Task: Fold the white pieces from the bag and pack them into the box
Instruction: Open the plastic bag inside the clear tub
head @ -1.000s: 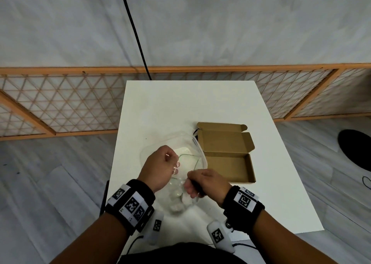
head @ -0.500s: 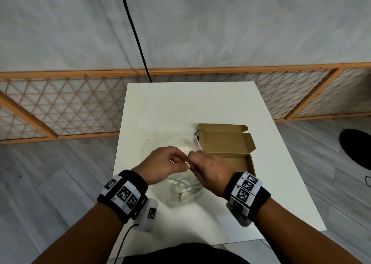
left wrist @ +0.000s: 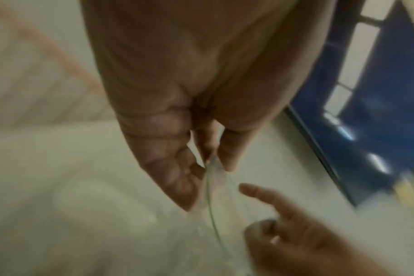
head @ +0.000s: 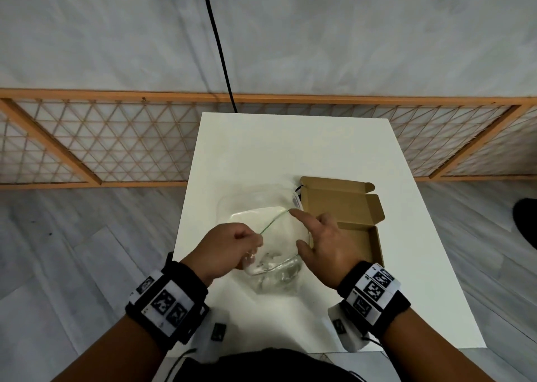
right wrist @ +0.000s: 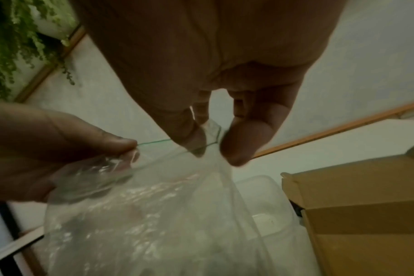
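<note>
A clear plastic bag point(head: 270, 262) with a green line along its rim lies on the white table point(head: 290, 149) in front of me. White pieces point(head: 258, 216) show faintly through the plastic. My left hand point(head: 255, 240) pinches the near-left part of the rim, as the left wrist view shows point(left wrist: 213, 162). My right hand point(head: 299, 230) pinches the rim on the right side point(right wrist: 210, 138), its forefinger pointing away from me. The bag's mouth is stretched between the two hands. An open brown cardboard box point(head: 357, 245) stands just right of the bag, with nothing visible inside.
The box lid point(head: 334, 201) lies folded back toward the far side. A small black item point(head: 297, 189) sits at the box's far left corner. A black cable point(head: 220, 47) hangs behind the table, before a wooden lattice fence point(head: 116, 140).
Half a second ago both hands met at one spot on the bag's rim. They have since drawn apart, the right hand moving right and forward, and the mouth is pulled wider.
</note>
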`<state>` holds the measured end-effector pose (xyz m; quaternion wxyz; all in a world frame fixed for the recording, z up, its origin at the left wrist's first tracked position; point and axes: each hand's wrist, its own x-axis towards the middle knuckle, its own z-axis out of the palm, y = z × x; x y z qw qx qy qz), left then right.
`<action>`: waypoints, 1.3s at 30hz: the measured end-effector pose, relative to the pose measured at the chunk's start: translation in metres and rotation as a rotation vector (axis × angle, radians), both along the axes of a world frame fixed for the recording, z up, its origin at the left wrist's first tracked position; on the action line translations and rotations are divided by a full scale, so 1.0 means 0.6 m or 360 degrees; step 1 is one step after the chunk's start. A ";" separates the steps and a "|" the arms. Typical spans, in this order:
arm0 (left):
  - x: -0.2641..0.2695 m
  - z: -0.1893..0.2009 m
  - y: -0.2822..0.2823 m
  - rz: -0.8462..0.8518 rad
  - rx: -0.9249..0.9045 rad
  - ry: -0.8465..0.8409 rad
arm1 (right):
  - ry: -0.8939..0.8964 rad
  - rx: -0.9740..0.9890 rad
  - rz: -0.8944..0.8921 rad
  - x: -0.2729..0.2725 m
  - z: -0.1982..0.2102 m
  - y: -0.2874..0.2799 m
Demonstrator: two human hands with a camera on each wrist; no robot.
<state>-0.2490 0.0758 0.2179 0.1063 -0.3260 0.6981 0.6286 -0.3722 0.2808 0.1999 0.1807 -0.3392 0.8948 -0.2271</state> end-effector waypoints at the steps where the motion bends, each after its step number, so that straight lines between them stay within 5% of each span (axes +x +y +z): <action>1: -0.002 0.001 0.004 0.0195 0.0410 -0.0019 | -0.0069 -0.0003 -0.0019 0.001 -0.002 -0.001; 3: -0.005 0.002 0.006 0.0493 0.1010 0.0002 | -0.0206 -0.0075 -0.0141 -0.003 -0.016 0.002; 6: 0.000 0.003 0.002 0.0724 0.1364 0.0131 | -0.0692 -0.0216 -0.0557 -0.017 -0.026 0.012; 13: 0.000 0.018 0.006 0.0665 0.1490 0.0178 | -0.2148 -0.0893 -0.1058 -0.030 0.055 -0.006; 17: -0.005 0.002 0.003 0.0756 0.1270 0.0075 | -0.2542 -0.1137 -0.1065 -0.024 0.082 -0.026; 26: -0.015 0.012 -0.008 0.1031 0.1443 0.0186 | -0.2639 -0.1514 -0.0762 0.000 0.077 -0.023; 36: -0.019 0.034 -0.008 0.0639 0.1327 0.0290 | -0.0751 -0.0675 -0.0410 0.001 0.036 -0.035; 39: -0.022 0.014 -0.007 0.0581 0.0891 0.0385 | -0.1094 -0.0897 -0.0741 -0.003 0.040 -0.048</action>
